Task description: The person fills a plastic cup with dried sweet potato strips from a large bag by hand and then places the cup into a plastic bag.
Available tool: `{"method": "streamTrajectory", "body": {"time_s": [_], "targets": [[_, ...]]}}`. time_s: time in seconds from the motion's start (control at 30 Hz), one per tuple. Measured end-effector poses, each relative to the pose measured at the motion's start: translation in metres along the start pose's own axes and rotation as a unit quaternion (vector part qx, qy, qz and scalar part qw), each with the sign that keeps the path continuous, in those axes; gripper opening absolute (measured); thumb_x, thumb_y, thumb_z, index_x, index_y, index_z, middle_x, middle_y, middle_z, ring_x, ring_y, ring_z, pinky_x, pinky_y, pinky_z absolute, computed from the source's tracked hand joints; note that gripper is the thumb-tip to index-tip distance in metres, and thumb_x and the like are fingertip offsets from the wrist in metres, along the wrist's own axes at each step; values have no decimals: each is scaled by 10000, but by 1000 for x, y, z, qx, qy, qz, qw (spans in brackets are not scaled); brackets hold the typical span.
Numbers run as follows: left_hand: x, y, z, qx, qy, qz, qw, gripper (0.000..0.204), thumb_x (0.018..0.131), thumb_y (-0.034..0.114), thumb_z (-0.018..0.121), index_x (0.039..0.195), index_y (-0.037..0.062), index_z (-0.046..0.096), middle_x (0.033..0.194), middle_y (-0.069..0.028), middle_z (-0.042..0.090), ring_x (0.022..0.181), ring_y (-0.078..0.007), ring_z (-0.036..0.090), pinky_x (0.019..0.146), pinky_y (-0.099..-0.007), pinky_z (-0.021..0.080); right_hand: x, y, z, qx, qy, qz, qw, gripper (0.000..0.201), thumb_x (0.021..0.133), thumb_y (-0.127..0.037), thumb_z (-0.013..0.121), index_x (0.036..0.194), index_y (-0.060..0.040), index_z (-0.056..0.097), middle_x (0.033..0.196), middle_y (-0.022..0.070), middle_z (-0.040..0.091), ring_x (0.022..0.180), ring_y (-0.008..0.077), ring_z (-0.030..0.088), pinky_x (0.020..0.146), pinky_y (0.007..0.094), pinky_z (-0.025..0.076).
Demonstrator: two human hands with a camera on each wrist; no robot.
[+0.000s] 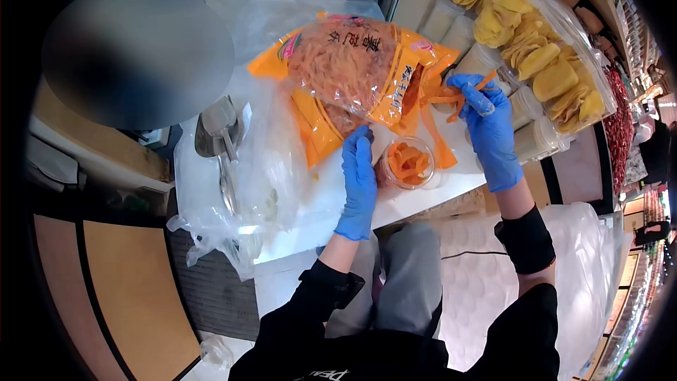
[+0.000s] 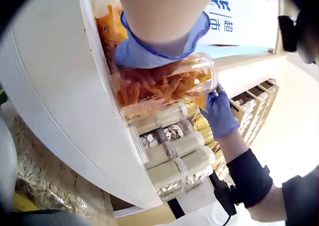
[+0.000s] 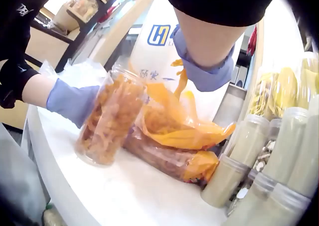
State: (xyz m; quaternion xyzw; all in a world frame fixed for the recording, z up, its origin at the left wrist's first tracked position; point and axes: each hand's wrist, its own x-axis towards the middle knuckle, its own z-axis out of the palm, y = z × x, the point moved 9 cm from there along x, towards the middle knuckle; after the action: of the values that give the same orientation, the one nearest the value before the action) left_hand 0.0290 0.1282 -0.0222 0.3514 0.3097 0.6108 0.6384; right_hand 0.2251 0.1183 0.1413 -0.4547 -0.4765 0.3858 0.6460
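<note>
My gloved right hand holds a few orange dried sweet potato strips beside the torn orange bag edge. A clear jar stands at the table's front, filled with similar strips up to near its mouth. My gloved left hand is right beside the jar, its fingertips near the lower bag. The jar hides those fingers in the right wrist view, and I cannot tell whether they grip anything. Behind the jar lies a big orange, clear-windowed bag of strips, on top of another orange bag.
Left of the bags, a metal scoop lies near crumpled clear plastic. Several pale, lidded canisters line the right side, with a clear container of yellow chips above them. My legs are under the white table's front edge.
</note>
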Motion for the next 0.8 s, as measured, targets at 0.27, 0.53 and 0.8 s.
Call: {"method": "streamTrajectory", "body": {"time_s": [0.27,0.53,0.8], "targets": [[-35,58,31,138,-99,214,962,533,925,133,487,1385,-28,273,1409,-165,350,1316,-261,334,1104,-355,226,-33,-18,31,-67,-50,128,988,189,826,-137,645,950,4,657,882,71,671,608,67,508,575,207,424],[-39,76,35,173,-122,225,951,516,936,128,460,1392,-33,279,1427,-161,336,1333,-256,317,1108,-348,218,-44,-37,34,-52,-39,114,991,174,824,-127,641,926,12,660,879,71,667,611,64,506,572,202,419],[-45,86,46,146,-144,241,949,495,933,128,472,1375,-34,319,1405,-165,376,1313,-267,353,1093,-354,252,-49,-6,42,-163,-68,147,973,176,845,-151,639,932,2,649,825,67,657,628,89,550,587,207,440]]}}
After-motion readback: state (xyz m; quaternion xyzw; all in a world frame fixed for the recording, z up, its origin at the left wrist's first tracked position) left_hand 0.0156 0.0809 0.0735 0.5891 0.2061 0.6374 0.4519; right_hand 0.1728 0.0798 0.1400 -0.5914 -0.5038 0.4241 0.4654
